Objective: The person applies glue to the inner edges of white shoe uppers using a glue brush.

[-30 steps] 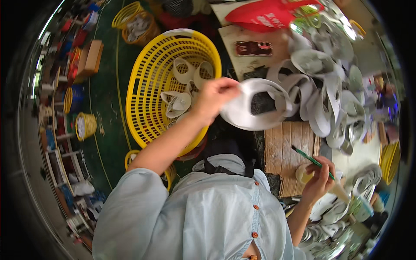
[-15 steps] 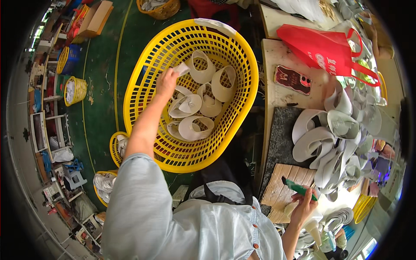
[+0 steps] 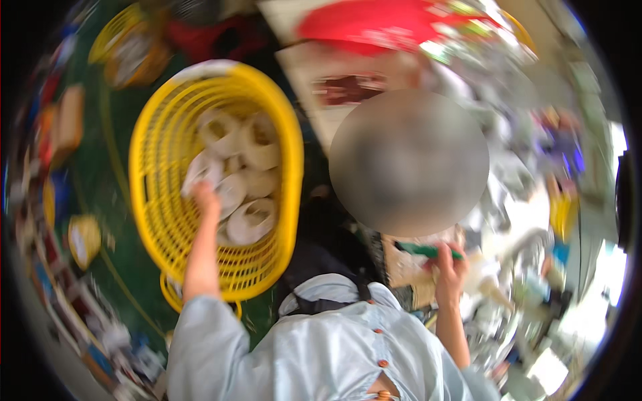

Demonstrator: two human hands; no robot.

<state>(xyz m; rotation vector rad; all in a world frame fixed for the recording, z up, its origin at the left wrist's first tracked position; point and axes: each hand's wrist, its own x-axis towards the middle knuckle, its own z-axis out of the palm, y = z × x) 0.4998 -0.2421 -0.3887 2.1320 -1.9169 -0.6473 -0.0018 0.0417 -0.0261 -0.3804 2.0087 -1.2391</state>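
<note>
My left hand reaches into a big yellow oval plastic basket. At its fingertips is a white curved piece with an opening in it; motion smears the fingers, so whether they grip it is unclear. Several similar white curved pieces lie loose in the basket, to the right of that hand. On the right, my right hand is closed around a slim green tool that points left, over a light brown board. The tool's tip is blurred.
A worktable runs along the right, with a red bag, a dark red phone-like object and heaped white pieces. A round grey blur covers part of it. Smaller yellow baskets stand on the green floor.
The view has swung to the right, so the basket appears further left. The white piece at my left hand has turned from edge-on to flatter. My right hand still holds the green tool.
</note>
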